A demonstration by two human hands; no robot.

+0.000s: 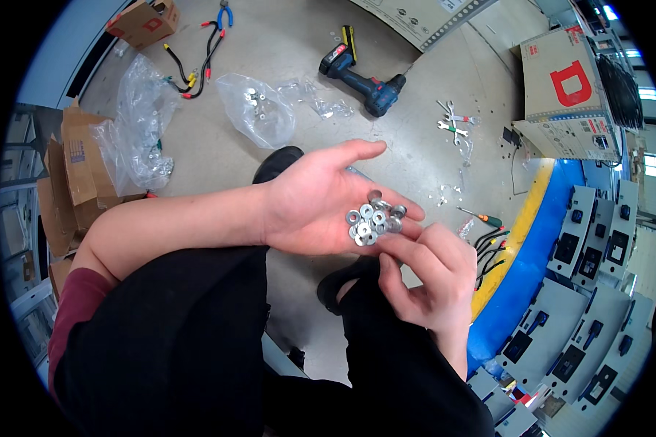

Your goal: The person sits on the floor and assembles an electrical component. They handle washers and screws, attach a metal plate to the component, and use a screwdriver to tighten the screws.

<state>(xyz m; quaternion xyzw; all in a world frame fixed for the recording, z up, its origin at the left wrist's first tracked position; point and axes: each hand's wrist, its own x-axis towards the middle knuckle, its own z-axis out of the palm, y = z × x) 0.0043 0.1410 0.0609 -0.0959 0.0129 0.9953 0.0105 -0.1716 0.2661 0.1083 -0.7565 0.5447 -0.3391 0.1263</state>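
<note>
My left hand (310,193) lies palm up in the middle, thumb out, bearing a small pile of silver metal washers (366,229). Some stand on edge near the fingers and others lie flat, overlapping. From the right, my right hand (434,280) comes up beside the pile with its fingers curled and thumb drawn in near the index finger. Its fingertips touch or almost touch the edge of my left palm. Whether anything small is between them I cannot make out.
On the floor ahead lie a cordless drill (368,80), a plastic bag of small hardware (255,109), several wrenches (453,124) and a screwdriver (481,217). An opened cardboard box (76,156) stands left. Black cables (490,255) lie right, by a yellow-and-blue floor edge (521,240).
</note>
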